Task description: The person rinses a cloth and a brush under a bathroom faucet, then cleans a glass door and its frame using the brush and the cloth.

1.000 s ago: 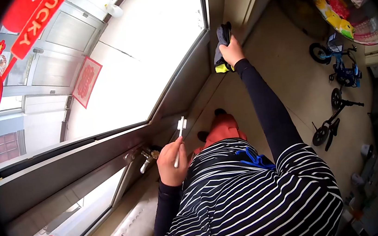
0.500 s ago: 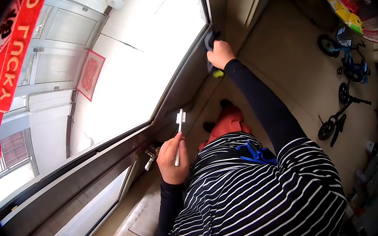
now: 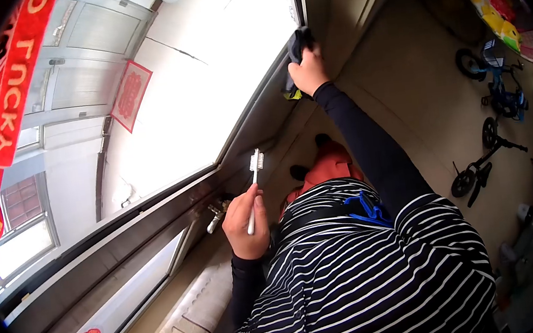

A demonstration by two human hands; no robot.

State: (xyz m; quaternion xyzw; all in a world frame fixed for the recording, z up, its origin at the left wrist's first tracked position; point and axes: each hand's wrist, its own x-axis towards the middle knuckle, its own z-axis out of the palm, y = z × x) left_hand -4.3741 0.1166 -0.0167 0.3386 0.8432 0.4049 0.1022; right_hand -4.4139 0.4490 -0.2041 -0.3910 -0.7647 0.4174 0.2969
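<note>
My left hand is closed around the handle of a white brush, its bristle head pointing up near the dark door frame. At the upper middle, my right hand grips a dark grey cloth with a yellow-green part showing below the fingers. The cloth lies against the frame beside the bright glass. Just left of my left hand is a metal door handle, which the hand does not appear to touch.
A blue bicycle and a black balance bike stand on the floor at the right. Red decorations hang at the upper left. A pale carved surface runs along the lower left.
My right hand has moved left with the cloth, from beside the door frame onto it. My left hand still holds the brush in nearly the same place. The view has shifted slightly.
</note>
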